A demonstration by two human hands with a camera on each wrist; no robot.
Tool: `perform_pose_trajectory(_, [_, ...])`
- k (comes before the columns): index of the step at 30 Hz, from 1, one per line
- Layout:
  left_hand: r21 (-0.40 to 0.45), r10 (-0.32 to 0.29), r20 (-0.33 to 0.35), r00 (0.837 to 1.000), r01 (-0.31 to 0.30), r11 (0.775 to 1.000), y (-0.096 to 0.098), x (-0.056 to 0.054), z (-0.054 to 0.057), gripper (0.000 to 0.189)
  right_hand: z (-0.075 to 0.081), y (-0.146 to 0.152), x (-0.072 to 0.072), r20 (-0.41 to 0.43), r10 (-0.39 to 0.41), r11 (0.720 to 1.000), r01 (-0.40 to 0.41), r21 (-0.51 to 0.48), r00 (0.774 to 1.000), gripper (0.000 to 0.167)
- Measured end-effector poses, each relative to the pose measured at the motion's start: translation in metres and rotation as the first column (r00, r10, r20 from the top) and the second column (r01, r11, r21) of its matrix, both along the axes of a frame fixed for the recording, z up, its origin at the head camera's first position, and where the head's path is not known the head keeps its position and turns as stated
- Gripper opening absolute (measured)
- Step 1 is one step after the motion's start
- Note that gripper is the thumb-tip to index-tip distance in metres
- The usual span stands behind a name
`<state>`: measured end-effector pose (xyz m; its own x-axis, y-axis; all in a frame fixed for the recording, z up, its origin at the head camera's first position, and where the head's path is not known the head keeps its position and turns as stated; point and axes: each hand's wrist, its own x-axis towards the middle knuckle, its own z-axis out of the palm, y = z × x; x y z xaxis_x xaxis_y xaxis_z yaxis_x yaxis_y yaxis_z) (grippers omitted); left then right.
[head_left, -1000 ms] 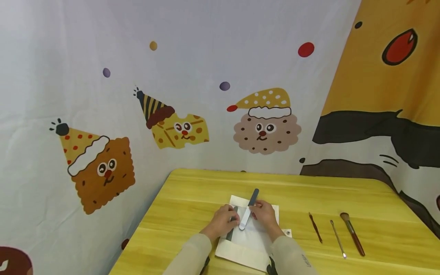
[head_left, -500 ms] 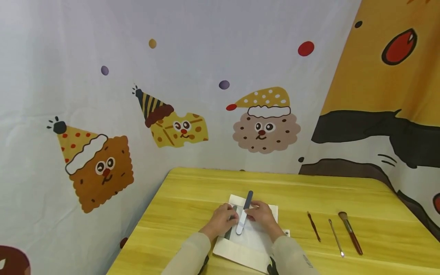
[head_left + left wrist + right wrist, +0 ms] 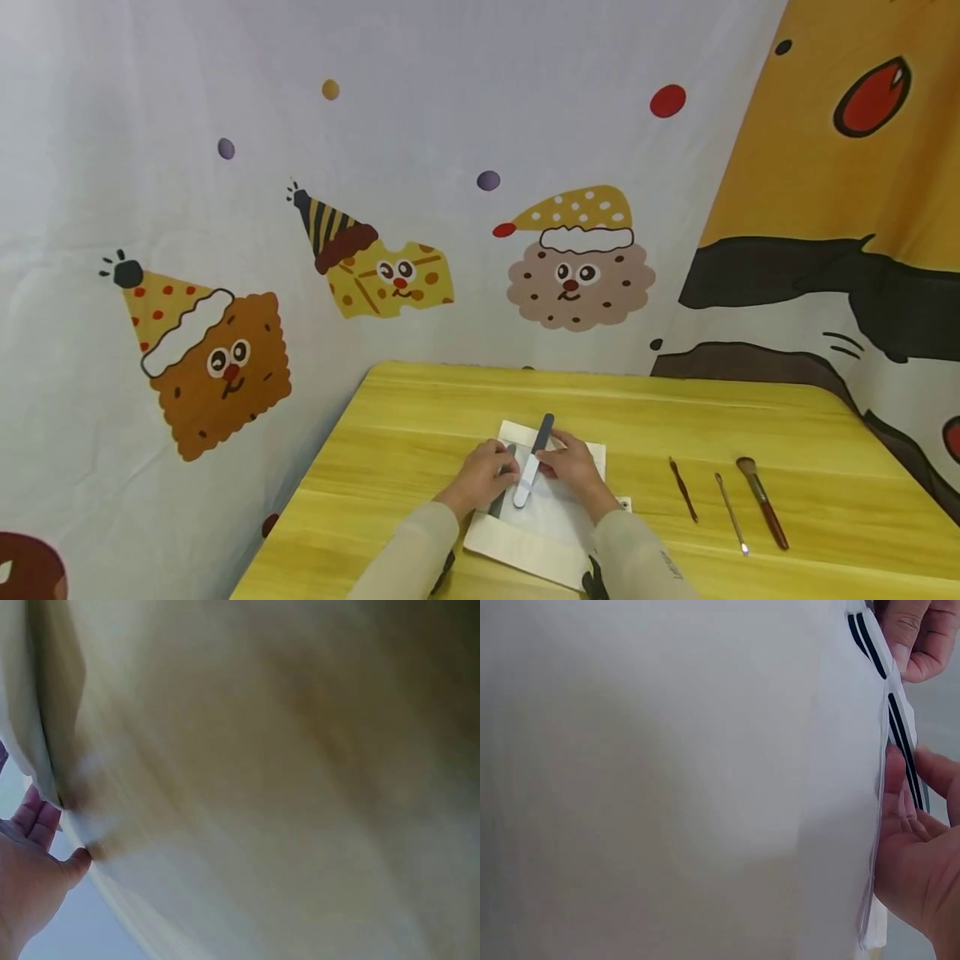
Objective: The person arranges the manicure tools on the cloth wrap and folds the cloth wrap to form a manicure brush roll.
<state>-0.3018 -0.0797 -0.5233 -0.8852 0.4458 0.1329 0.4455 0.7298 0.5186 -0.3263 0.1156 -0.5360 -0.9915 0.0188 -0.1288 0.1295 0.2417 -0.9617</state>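
Observation:
My right hand (image 3: 573,465) pinches a nail file (image 3: 528,475), dark at its far part and white at its near part, slanting over an open pouch. The pouch (image 3: 555,517) is white inside with a cream band along its near side. My left hand (image 3: 480,477) grips the pouch's left side, beside a second dark grey file (image 3: 497,505) that its fingers partly cover. In the right wrist view, black-and-white layered edges of the files (image 3: 905,742) show by the fingertips. In the left wrist view, the left thumb (image 3: 73,864) bears on a pale edge.
Right of the pouch lie a thin dark-red tool (image 3: 683,490), a slim metal tool (image 3: 732,514) and a makeup brush (image 3: 763,502) with a brown handle. A tab with a snap (image 3: 625,504) sticks out from the pouch. The yellow wood-look table (image 3: 420,408) meets a printed cloth behind.
The held nail file has shifted slightly left and towards me over the pouch, along with my right hand. My left hand has stayed at the pouch's left side.

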Motion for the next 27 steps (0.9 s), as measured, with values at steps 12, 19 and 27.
perform_pose_trajectory(12, [-0.005, -0.011, -0.032, 0.999, 0.011, 1.0, -0.0007, -0.0046, -0.0058, 0.006, 0.0002, 0.0007, 0.002, 0.065, 0.041, 0.999, -0.04, -0.021, 0.997, 0.068])
perform_pose_trajectory(19, [0.03, -0.006, -0.016, 1.0, 0.006, 1.0, -0.0001, -0.0041, -0.0054, 0.007, -0.0007, 0.0011, -0.0008, 0.045, -0.006, 1.0, 0.006, -0.002, 0.999, 0.063])
perform_pose_trajectory(27, [0.008, -0.001, -0.032, 0.999, 0.002, 1.0, -0.0002, -0.0045, -0.0068, 0.007, -0.001, 0.0007, -0.0008, 0.044, 0.035, 0.998, -0.037, 0.046, 0.998, 0.061])
